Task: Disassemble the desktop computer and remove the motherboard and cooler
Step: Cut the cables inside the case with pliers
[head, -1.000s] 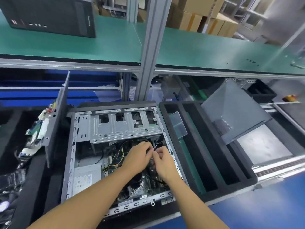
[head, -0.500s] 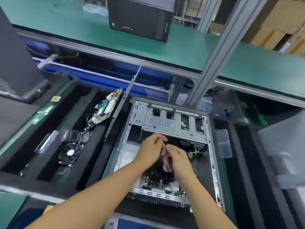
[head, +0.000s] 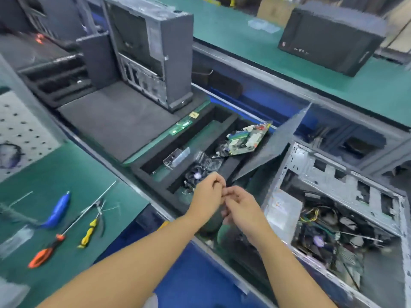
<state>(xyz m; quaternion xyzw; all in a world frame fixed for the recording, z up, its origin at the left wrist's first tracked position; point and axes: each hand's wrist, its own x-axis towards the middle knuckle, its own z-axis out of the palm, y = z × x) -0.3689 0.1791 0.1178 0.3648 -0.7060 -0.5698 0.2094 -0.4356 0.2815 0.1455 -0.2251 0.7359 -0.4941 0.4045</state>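
A green-matted counter (head: 73, 174) is seen at the near left, backed by a perforated panel (head: 20, 130), and a second green shelf (head: 255, 47) runs along the far side, where a closed black tower (head: 329, 38) stands in front of cardboard boxes (head: 273, 7). On the mat a blue-handled tool (head: 59, 210), an orange-handled screwdriver (head: 44, 252) and yellow-handled pliers (head: 89, 234) are laid side by side, near the counter's right edge. Farther back, a stripped upright chassis (head: 151, 52) is set at the far corner of a grey foam pad (head: 115, 121), most of whose surface is left showing. A black foam tray (head: 153, 176) with long compartments lies in the middle: a green circuit board (head: 246, 138) is propped in the far right slot, a black fan (head: 196, 174) is kept in the slot nearer the viewer, and a clear plastic piece (head: 175, 155) rests in the left slot. A grey side panel (head: 271, 143) is leaned between the tray and the open desktop case (head: 347, 185), which lies on its side at the right; its motherboard (head: 347, 256) and cooler (head: 318, 241) are seen inside under tangled cables (head: 311, 214). The left hand (head: 209, 194) and right hand (head: 240, 205) are held together above the tray's near edge, fingers curled and fingertips touching; whether anything is pinched between them cannot be told.
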